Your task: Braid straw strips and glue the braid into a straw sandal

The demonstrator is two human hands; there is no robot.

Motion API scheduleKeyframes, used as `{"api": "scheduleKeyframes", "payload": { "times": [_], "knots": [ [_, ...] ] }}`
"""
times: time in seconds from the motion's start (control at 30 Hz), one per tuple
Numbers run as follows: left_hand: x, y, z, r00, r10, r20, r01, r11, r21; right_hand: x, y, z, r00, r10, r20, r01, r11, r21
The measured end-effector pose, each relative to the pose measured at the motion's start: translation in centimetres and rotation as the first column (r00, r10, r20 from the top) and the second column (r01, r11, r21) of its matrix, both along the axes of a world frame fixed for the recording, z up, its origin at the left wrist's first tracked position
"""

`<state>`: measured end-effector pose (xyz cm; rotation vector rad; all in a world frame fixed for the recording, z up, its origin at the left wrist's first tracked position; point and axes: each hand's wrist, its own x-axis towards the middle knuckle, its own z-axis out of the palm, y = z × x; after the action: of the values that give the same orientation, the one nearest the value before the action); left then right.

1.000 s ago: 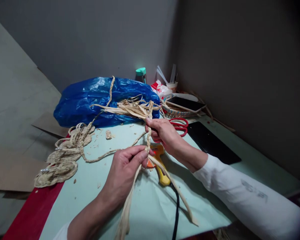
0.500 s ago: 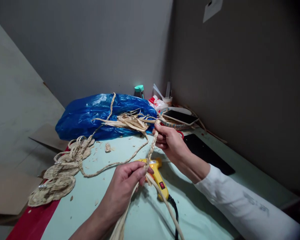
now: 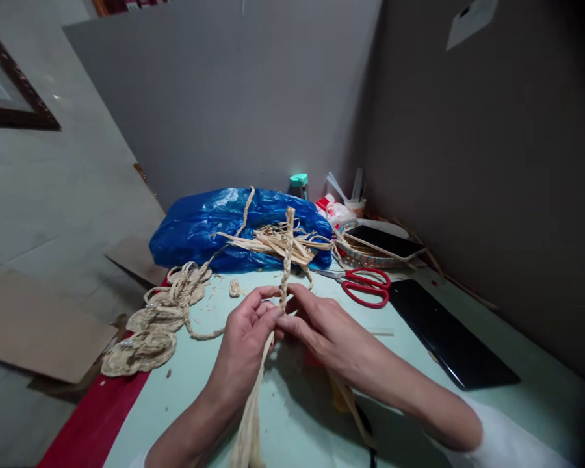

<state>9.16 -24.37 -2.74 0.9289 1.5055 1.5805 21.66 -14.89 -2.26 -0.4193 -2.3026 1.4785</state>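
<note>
A tan braided straw cord stands upright between my hands. My left hand pinches it at the point where the braid ends, with loose flat strands hanging down toward me. My right hand meets it from the right, fingertips closed on the same spot. The braid's free length trails left across the pale green table to a heap of coiled braid. A yellow glue gun lies mostly hidden under my right wrist.
A blue plastic bag with loose straw strips on it lies behind. Red-handled scissors, a black slab, a phone on a woven basket and a green-capped bottle sit right. Cardboard lies left.
My right hand has come down from the top of the braid to meet my left hand at the pinch point. The view has shifted, and the glue gun is now covered by my arm.
</note>
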Motion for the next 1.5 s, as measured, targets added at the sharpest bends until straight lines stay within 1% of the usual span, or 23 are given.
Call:
{"api": "scheduleKeyframes", "payload": {
  "times": [0.07,0.17,0.3,0.37,0.4,0.47,0.53,0.6,0.7,0.77,0.8,0.83,0.93,0.97,1.0,1.07,1.13,1.23,1.3,1.37,1.5],
  "knots": [
    [0.0,0.0,0.0,0.999,-0.022,0.047,0.021,1.0,0.021,0.0,-0.5,-0.3,1.0,-0.013,0.028,0.011,0.995,0.096],
    [-0.1,0.0,-0.3,0.996,-0.065,0.064,0.064,0.998,0.013,-0.3,-0.4,-0.9,0.998,-0.043,0.046,0.035,0.984,0.177],
    [-0.4,0.0,-0.4,0.995,-0.102,0.015,0.102,0.995,0.021,-0.9,0.4,-1.2,0.997,-0.079,0.012,0.076,0.985,0.156],
    [-0.5,0.0,-0.2,0.995,-0.093,-0.04,0.094,0.996,0.013,-1.1,0.7,-1.2,0.995,-0.094,-0.023,0.096,0.986,0.137],
    [-0.6,0.0,-0.1,0.992,-0.075,-0.097,0.075,0.997,-0.002,-1.1,0.8,-1.1,0.994,-0.103,-0.029,0.106,0.987,0.124],
    [-0.8,-0.1,0.1,0.961,-0.027,-0.275,0.02,0.999,-0.031,-1.2,0.9,-1.2,0.992,-0.116,-0.04,0.119,0.989,0.09],
    [-0.9,-0.2,0.2,0.888,0.003,-0.459,-0.029,0.998,-0.048,-1.1,0.8,-1.3,0.991,-0.118,-0.055,0.121,0.992,0.045],
    [-1.0,-0.3,0.2,0.809,0.037,-0.587,-0.078,0.996,-0.044,-1.1,0.6,-1.5,0.989,-0.134,-0.063,0.135,0.991,0.013],
    [-1.1,-0.4,0.1,0.69,0.106,-0.716,-0.149,0.989,0.002,-1.2,0.3,-1.5,0.982,-0.182,-0.058,0.181,0.983,-0.031],
    [-1.0,-0.4,0.1,0.597,0.142,-0.79,-0.16,0.986,0.056,-1.1,0.3,-1.3,0.974,-0.215,-0.068,0.211,0.975,-0.069],
    [-1.0,-0.4,0.1,0.565,0.16,-0.809,-0.155,0.984,0.086,-1.1,0.3,-1.2,0.97,-0.231,-0.078,0.225,0.972,-0.074],
    [-0.9,-0.4,0.1,0.548,0.177,-0.817,-0.15,0.982,0.113,-1.0,0.3,-1.1,0.965,-0.245,-0.089,0.24,0.969,-0.068],
    [-0.5,-0.2,-0.1,0.533,0.243,-0.81,-0.159,0.97,0.187,-0.9,0.5,-1.0,0.952,-0.279,-0.129,0.28,0.96,-0.011],
    [-0.3,-0.2,-0.2,0.51,0.268,-0.817,-0.166,0.963,0.213,-0.9,0.6,-1.0,0.946,-0.294,-0.14,0.297,0.955,0.005],
    [-0.2,-0.1,-0.2,0.472,0.295,-0.831,-0.169,0.955,0.243,-0.9,0.6,-1.0,0.938,-0.313,-0.148,0.319,0.948,0.018],
    [0.2,0.0,-0.4,0.358,0.353,-0.864,-0.161,0.935,0.315,-1.0,0.7,-1.0,0.922,-0.352,-0.16,0.363,0.93,0.048],
    [0.6,0.1,-0.4,0.211,0.396,-0.894,-0.137,0.917,0.374,-1.0,0.7,-1.0,0.909,-0.379,-0.173,0.395,0.916,0.072],
    [1.0,0.3,-0.5,-0.023,0.427,-0.904,-0.076,0.901,0.428,-1.1,0.6,-1.0,0.892,-0.409,-0.192,0.427,0.903,0.058],
    [1.3,0.4,-0.7,-0.149,0.439,-0.886,-0.037,0.893,0.449,-1.2,0.7,-1.1,0.879,-0.43,-0.206,0.446,0.894,0.035],
    [1.7,0.5,-1.0,-0.221,0.447,-0.867,-0.015,0.887,0.461,-1.3,0.8,-1.2,0.866,-0.445,-0.227,0.457,0.889,0.001],
    [2.6,0.9,-1.9,-0.282,0.434,-0.856,-0.028,0.888,0.459,-1.3,1.3,-1.6,0.867,-0.431,-0.25,0.425,0.902,-0.083]
  ]
}}
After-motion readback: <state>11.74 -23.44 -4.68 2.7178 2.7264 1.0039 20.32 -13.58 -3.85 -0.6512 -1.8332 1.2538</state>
